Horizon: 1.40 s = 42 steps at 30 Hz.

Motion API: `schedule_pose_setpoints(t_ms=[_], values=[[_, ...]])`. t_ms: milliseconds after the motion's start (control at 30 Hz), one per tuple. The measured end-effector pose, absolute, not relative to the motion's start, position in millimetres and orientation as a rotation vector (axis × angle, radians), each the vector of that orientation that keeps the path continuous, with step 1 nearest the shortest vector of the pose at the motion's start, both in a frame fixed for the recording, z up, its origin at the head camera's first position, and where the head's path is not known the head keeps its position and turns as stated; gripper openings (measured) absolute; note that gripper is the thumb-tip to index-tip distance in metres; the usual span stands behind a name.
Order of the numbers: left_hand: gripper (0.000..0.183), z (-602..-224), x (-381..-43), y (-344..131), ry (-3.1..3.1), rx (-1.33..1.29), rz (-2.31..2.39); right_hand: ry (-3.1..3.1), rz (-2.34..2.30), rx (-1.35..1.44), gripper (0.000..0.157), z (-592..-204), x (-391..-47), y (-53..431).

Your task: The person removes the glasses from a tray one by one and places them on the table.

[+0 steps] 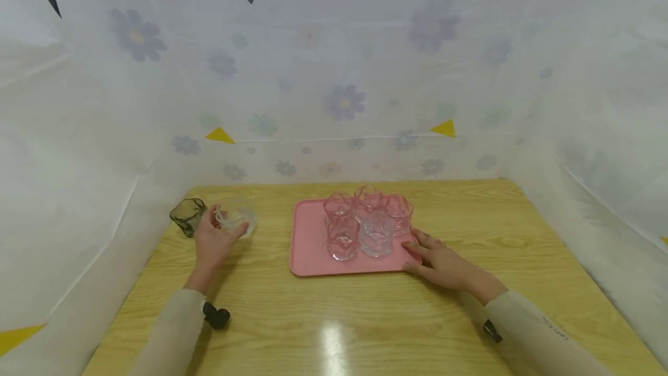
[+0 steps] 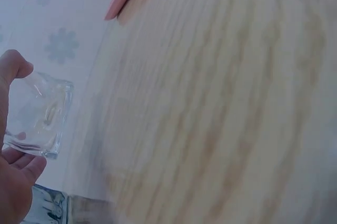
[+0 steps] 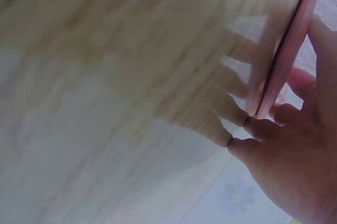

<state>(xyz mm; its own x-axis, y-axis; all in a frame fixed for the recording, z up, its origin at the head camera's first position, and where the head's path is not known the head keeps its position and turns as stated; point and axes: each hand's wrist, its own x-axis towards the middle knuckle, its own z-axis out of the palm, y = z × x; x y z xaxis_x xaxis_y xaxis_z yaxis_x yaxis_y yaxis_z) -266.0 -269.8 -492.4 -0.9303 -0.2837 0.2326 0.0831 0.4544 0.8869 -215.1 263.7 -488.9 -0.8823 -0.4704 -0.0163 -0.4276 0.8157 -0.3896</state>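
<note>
L hand pinches a clear, wavy-rimmed glass cup, w/ the rectangular pink plastic tray to its R, long axis side-to-side, nearer R hand, whose spread fingers touch it.

Lettering: one item, on my right sleeve.
Single short line of small dark characters on pale cloth, seen in the head view only; placed up my forearm from the cuff, running lengthwise along the sleeve and sloping down towards the lower right. Apparently one word; too small and blurred for me to spell out with certainty. No other text, label, brand or number legible to me in the head view or in either wrist view.
</note>
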Motion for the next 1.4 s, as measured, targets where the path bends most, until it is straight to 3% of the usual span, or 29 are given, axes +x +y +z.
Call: schedule_pose_setpoints(t_ms=[1400], values=[[0.096, -498.3, -257.8, -293.3, -2.455, 0.308, -1.333, 2.870, -0.587, -0.715, 0.068, -488.6, -215.7, 263.2]])
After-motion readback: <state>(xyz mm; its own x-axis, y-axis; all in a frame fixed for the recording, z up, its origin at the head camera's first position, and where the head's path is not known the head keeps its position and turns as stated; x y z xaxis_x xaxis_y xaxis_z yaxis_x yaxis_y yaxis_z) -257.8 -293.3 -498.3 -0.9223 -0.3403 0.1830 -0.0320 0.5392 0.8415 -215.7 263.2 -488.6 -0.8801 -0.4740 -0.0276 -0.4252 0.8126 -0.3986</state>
